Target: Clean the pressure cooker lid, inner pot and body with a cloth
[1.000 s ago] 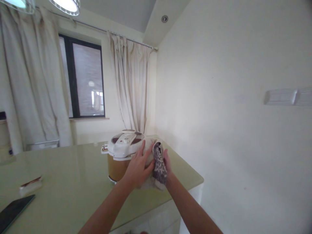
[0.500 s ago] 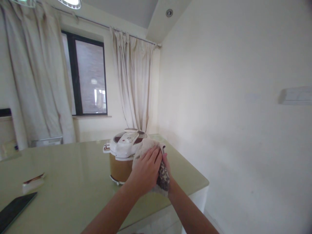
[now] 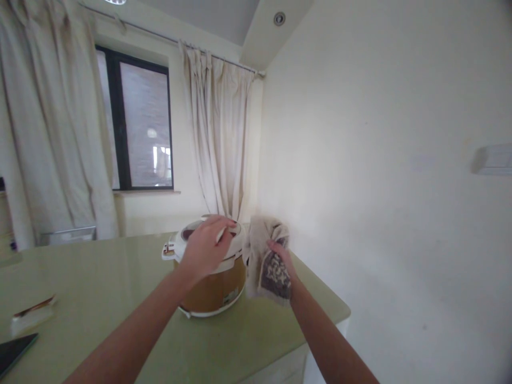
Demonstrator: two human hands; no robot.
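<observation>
A rice cooker (image 3: 216, 290) with a white lid and a tan body stands on the pale green table (image 3: 120, 282). My left hand (image 3: 204, 245) lies on top of its lid, fingers curled round the lid handle. My right hand (image 3: 282, 258) is just right of the cooker. It grips a crumpled beige cloth (image 3: 262, 250) with a dark patterned part, held up beside the cooker's side.
A small flat packet (image 3: 32, 313) and a dark phone or tablet (image 3: 14, 353) lie at the table's left. The table's right edge ends near a plain wall. Curtains (image 3: 218, 138) and a window (image 3: 142, 120) are behind the table.
My left hand has moved off the cloth and up onto the cooker's lid. My right hand has drawn the cloth away to the right of the cooker. The view has shifted slightly.
</observation>
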